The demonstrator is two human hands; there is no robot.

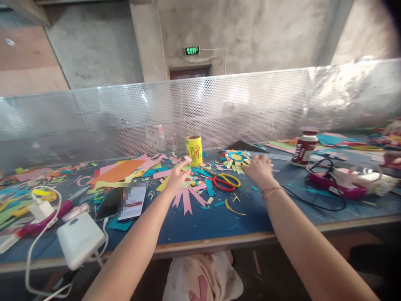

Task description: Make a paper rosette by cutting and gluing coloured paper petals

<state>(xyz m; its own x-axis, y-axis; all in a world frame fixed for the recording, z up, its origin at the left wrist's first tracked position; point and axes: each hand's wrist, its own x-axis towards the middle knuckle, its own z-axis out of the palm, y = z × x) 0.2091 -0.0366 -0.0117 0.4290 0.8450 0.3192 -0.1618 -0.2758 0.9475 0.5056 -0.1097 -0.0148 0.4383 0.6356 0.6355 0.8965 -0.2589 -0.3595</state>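
My left hand (177,176) reaches out over a blue table (200,225) littered with cut paper. Its fingers pinch a small pink paper piece (187,159) close to a yellow roll of tape (194,150). Pink paper strips (187,198) fan out under that wrist. My right hand (259,169) hovers knuckles-up beside a paper flower (235,159) of blue, yellow and red. Its fingers curl downward and I cannot see anything in them. Scissors (226,182) with red and yellow handles lie between my two hands.
Orange paper (117,171) and scraps lie at left. A white charger (79,238) with cable and a card (133,202) sit front left. A brown bottle (303,147) and a pink device (335,184) with black cable stand right. A perforated metal screen (200,108) backs the table.
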